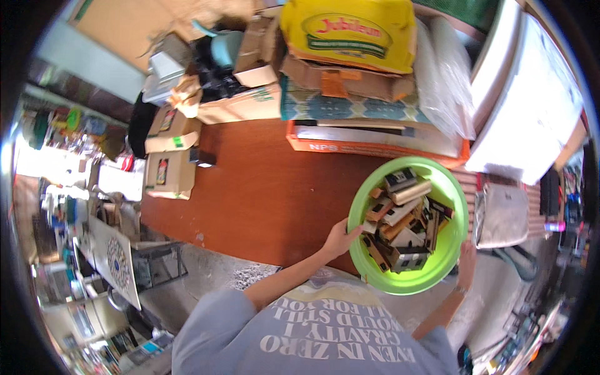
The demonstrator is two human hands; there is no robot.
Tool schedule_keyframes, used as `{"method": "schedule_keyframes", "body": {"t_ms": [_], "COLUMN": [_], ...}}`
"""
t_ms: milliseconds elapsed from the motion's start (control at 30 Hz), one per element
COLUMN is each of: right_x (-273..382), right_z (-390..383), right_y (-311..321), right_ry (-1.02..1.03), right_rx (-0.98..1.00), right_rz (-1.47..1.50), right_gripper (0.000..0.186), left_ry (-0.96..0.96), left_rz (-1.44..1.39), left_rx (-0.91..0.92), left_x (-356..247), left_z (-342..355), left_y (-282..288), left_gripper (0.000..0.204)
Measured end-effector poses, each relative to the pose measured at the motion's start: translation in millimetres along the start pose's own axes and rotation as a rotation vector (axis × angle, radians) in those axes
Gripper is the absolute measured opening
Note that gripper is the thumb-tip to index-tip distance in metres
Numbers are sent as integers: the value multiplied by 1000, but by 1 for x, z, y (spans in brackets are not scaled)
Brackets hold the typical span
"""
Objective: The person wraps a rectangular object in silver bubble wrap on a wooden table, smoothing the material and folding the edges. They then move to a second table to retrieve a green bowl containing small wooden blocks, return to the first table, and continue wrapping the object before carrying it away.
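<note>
From my remote seat I see 2 bare hands on a green basin (445, 253). The left hand (340, 237) is closed on the near-left part of the rim, and the right hand (467, 262) is closed on the rim opposite; the fingertips are hidden from me, so I cannot tell how far they wrap underneath.

The basin sits between the 2 grips, touching both, just in front of the shirt. I judge that a steady hold needs equal lift on both sides, elbows near the body and the rim level, because the loose wooden blocks (411, 192) heaped inside could slide and pull the weight to 1 side.

Further out, the basin overlaps the right end of the brown table (269, 181) in my view; I cannot tell whether it rests there. Just beyond its far rim lies an orange box (375, 151), so I would mind that edge. A grey bag (502, 215) lies to the right.
</note>
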State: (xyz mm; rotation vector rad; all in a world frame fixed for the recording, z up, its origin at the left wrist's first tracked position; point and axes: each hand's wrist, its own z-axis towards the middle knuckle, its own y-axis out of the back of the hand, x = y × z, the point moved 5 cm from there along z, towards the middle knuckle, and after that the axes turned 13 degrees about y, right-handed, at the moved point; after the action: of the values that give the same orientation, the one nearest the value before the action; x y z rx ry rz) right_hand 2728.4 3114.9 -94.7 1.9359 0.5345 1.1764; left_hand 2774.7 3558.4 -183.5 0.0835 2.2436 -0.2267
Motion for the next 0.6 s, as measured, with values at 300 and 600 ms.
{"method": "schedule_keyframes", "body": {"t_ms": [300, 600], "right_x": [-35, 90], "right_z": [-41, -117], "right_y": [-73, -173], "right_ry": [63, 103], "right_rx": [-196, -151], "right_rz": [874, 1009], "right_gripper": [28, 25], "left_ry": [-17, 32], "left_rz": [-81, -410], "left_rx": [-178, -265], "left_x": [-13, 1], "left_z": [-16, -60], "left_y": [16, 171], "left_gripper": [25, 24]}}
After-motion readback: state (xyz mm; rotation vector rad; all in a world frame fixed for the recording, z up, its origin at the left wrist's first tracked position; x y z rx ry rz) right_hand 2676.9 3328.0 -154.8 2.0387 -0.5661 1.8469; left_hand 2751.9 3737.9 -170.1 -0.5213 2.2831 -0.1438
